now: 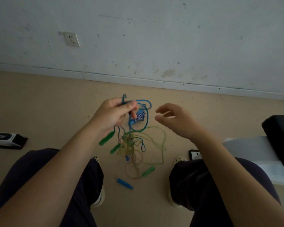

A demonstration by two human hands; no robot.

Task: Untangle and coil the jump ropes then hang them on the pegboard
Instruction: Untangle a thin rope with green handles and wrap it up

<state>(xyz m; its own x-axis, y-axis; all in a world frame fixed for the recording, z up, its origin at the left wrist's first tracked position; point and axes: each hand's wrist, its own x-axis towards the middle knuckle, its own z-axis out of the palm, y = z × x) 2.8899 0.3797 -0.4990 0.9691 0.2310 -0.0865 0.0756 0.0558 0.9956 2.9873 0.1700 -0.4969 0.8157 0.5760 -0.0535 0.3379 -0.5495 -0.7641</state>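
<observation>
My left hand [115,113] grips several strands of a blue jump rope [146,115], lifted above the floor. From it hangs a tangle of green and yellowish ropes [131,143] with green handles [106,139]. A blue handle [125,183] lies on the floor between my feet. Another green handle [148,171] rests lower right. A blue-and-white striped piece [140,116] shows behind the blue loops. My right hand [175,120] hovers to the right of the ropes with relaxed fingers, holding nothing. No pegboard is in view.
My two knees in dark trousers frame the tangle. A white and black box [7,139] lies on the floor at left. A black seat [280,138] and white sheets [252,153] sit at right. The wall with a socket [71,39] stands ahead.
</observation>
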